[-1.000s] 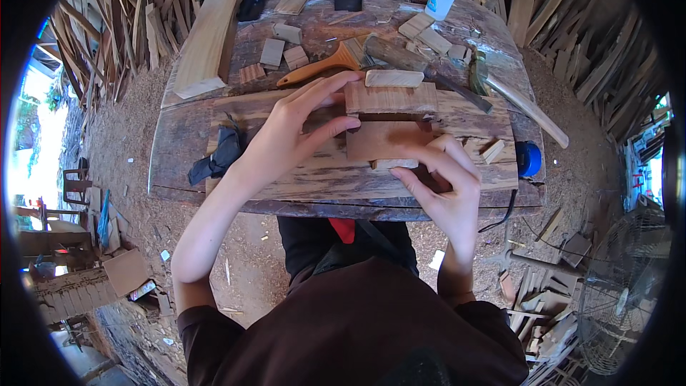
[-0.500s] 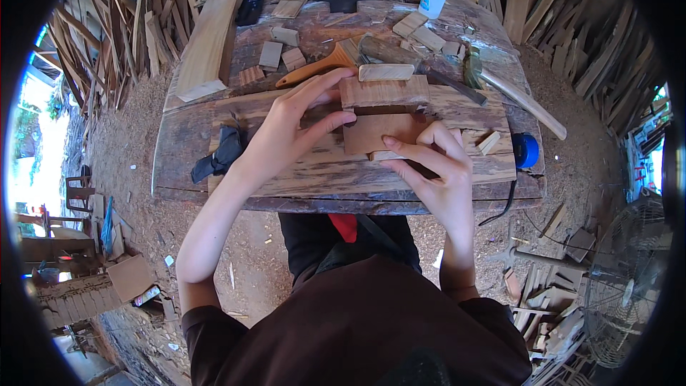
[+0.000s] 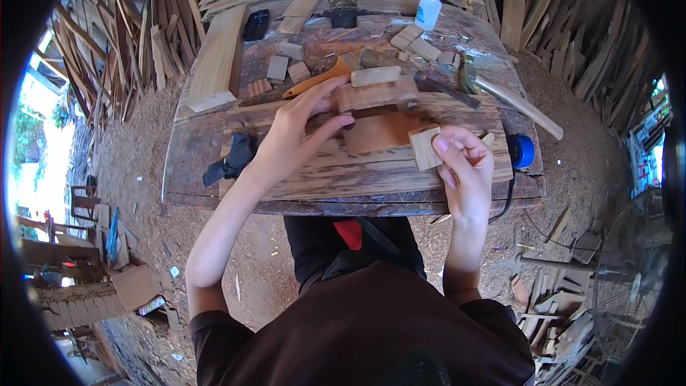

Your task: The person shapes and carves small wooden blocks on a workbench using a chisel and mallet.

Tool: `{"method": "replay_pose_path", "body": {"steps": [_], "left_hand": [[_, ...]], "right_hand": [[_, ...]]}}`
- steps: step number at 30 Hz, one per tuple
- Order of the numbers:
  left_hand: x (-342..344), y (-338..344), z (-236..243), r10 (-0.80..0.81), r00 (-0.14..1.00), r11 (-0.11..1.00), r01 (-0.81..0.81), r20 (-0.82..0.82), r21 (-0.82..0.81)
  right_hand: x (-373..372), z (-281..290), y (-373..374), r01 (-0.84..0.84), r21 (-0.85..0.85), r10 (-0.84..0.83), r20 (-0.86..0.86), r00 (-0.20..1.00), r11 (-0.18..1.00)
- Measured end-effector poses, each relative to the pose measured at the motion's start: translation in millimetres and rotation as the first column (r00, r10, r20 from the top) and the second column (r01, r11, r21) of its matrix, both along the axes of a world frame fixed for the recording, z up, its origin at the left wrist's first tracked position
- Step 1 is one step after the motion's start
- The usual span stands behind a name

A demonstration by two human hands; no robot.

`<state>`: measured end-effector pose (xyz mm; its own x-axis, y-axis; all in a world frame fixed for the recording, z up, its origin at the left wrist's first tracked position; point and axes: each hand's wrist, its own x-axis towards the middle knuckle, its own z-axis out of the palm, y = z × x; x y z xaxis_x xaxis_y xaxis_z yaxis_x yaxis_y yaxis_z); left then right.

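Note:
My left hand pinches the left end of a wooden block, its thumb low and its fingers above. A smaller rounded wooden piece sits on top of that block. Just below it, a flat reddish-brown sheet rests on a streaked wooden board. Between its thumb and fingers, my right hand holds up a small pale wood piece over the sheet's right end. Some of my left fingers are hidden behind the block.
Behind the block lie an orange-handled brush, a chisel-like tool and a hammer. Several wood offcuts, a white glue bottle and a thick plank are farther back. A blue round object stands at the right edge.
My right hand has lifted the small wood piece off the brown sheet, moved it right and turned its flat face up. My left hand stays on the block, which is slightly more tilted.

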<state>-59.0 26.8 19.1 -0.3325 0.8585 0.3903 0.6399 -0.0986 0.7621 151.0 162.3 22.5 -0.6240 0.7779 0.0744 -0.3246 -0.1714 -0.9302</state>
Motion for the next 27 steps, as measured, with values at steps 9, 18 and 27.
{"method": "replay_pose_path", "body": {"steps": [9,18,27], "left_hand": [[1,2,5,0.202,0.974,0.978,-0.196,-0.097,0.071],[74,-21,19,-0.031,0.977,0.97,-0.021,0.209,0.242],[65,-29,1,0.156,0.978,0.965,-0.181,0.139,0.192]], "right_hand": [[10,-11,15,-0.257,-0.204,0.21,-0.225,0.951,0.945],[-3,-8,-10,-0.389,-0.237,0.32,-0.284,0.904,0.89],[4,25,16,-0.134,0.649,-0.06,0.267,0.962,0.749]]}}
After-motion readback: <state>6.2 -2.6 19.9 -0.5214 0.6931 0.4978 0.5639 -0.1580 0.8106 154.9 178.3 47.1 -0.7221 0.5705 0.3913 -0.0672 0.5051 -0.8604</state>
